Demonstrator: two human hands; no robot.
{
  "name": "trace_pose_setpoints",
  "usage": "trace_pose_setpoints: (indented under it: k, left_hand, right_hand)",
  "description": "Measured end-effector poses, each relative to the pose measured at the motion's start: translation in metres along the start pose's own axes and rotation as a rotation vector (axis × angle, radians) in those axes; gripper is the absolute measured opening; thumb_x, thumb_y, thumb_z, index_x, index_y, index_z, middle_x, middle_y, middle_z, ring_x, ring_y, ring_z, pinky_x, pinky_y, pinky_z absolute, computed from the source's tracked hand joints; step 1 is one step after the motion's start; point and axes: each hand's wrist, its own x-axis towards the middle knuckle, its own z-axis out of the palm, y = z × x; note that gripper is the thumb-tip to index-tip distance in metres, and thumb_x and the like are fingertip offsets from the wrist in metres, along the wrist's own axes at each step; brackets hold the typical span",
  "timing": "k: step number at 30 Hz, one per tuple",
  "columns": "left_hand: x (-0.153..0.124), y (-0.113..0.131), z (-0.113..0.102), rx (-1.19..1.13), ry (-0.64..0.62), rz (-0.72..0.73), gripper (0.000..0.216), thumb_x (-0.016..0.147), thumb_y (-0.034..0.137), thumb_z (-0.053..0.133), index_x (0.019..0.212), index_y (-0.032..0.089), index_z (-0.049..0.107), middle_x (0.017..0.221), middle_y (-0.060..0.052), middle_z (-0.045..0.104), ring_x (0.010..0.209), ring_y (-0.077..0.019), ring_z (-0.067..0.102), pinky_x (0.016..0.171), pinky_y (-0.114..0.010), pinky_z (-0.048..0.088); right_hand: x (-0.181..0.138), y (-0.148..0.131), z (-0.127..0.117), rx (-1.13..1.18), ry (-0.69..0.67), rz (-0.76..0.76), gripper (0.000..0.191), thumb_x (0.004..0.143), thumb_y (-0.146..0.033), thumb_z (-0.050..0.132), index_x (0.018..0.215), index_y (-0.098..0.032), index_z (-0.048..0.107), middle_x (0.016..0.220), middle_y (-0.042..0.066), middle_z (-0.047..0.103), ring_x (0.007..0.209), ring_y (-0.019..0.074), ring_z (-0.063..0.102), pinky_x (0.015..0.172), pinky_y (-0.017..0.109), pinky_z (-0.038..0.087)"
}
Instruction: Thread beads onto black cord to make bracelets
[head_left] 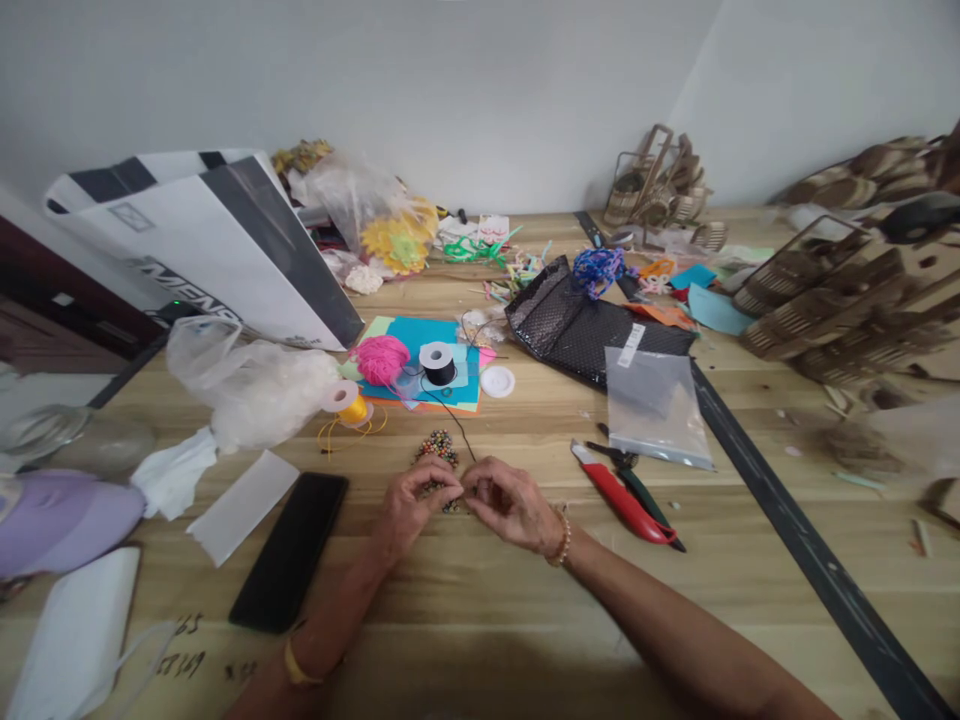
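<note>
My left hand (414, 503) and my right hand (508, 503) meet fingertip to fingertip over the wooden table (480, 600), both pinched closed. A thin black thread (454, 417) runs from a black spool (437, 362) down to where the fingers meet. A small heap of coloured beads (436, 447) lies just beyond and under my left fingers. Whether a bead sits in the pinch is too small to tell. My right wrist wears a bead bracelet, and a yellow band circles my left forearm.
A black phone (291, 546) lies left of my hands. Red-handled pliers (622, 497) and a clear zip bag (654, 407) lie to the right. Pink yarn (380, 359), a yellow thread spool (346, 402), coloured paper, plastic bags, a shopping bag (217, 240) and wooden baskets (840, 300) crowd the back.
</note>
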Motion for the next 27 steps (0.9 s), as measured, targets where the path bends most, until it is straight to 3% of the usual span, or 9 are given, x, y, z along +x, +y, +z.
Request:
trace_pose_setpoints:
  k: [3,6,17,23,27]
  left_hand:
    - [0.000,-0.002,0.000,-0.002,0.000,0.025,0.014,0.074,0.028,0.070,0.066,0.017,0.068,0.075,-0.003,0.059,0.077,-0.0173,0.057,0.076,-0.029,0.044]
    - [0.001,-0.007,0.000,0.013,0.003,0.055,0.014,0.075,0.028,0.070,0.067,0.016,0.069,0.075,-0.003,0.059,0.076,-0.0170,0.057,0.076,-0.029,0.044]
    - [0.001,-0.014,-0.003,0.146,0.048,0.088,0.011,0.079,0.026,0.066,0.072,0.017,0.067,0.078,-0.004,0.064,0.079,-0.0175,0.061,0.076,-0.030,0.048]
    - [0.011,-0.017,-0.021,0.466,0.168,0.158,0.010,0.083,0.023,0.061,0.087,0.018,0.070,0.092,-0.006,0.070,0.091,-0.0201,0.062,0.086,-0.035,0.047]
    - [0.017,-0.014,-0.029,0.728,0.126,0.193,0.015,0.083,0.015,0.058,0.091,0.019,0.070,0.095,-0.007,0.069,0.092,-0.0216,0.061,0.088,-0.040,0.046]
  right_hand:
    - [-0.001,-0.001,0.000,0.152,-0.041,0.137,0.018,0.086,-0.029,0.060,0.099,-0.016,0.058,0.069,0.000,0.058,0.052,0.0081,0.049,0.047,0.018,0.041]
    - [0.000,-0.001,0.000,0.223,-0.049,0.211,0.017,0.086,-0.033,0.060,0.087,-0.016,0.061,0.072,0.002,0.061,0.055,0.0086,0.052,0.049,0.019,0.042]
    - [0.006,-0.001,-0.004,0.044,0.030,0.084,0.019,0.092,-0.029,0.051,0.082,-0.017,0.062,0.074,0.005,0.060,0.067,0.0147,0.054,0.061,0.026,0.044]
    - [0.005,0.002,-0.009,-0.026,0.199,0.115,0.015,0.091,-0.025,0.052,0.080,-0.018,0.061,0.081,0.006,0.056,0.075,0.0163,0.052,0.061,0.027,0.042]
    - [0.005,0.004,-0.011,0.011,0.273,0.112,0.014,0.090,-0.024,0.053,0.077,-0.019,0.057,0.078,0.004,0.056,0.074,0.0162,0.052,0.061,0.026,0.041]
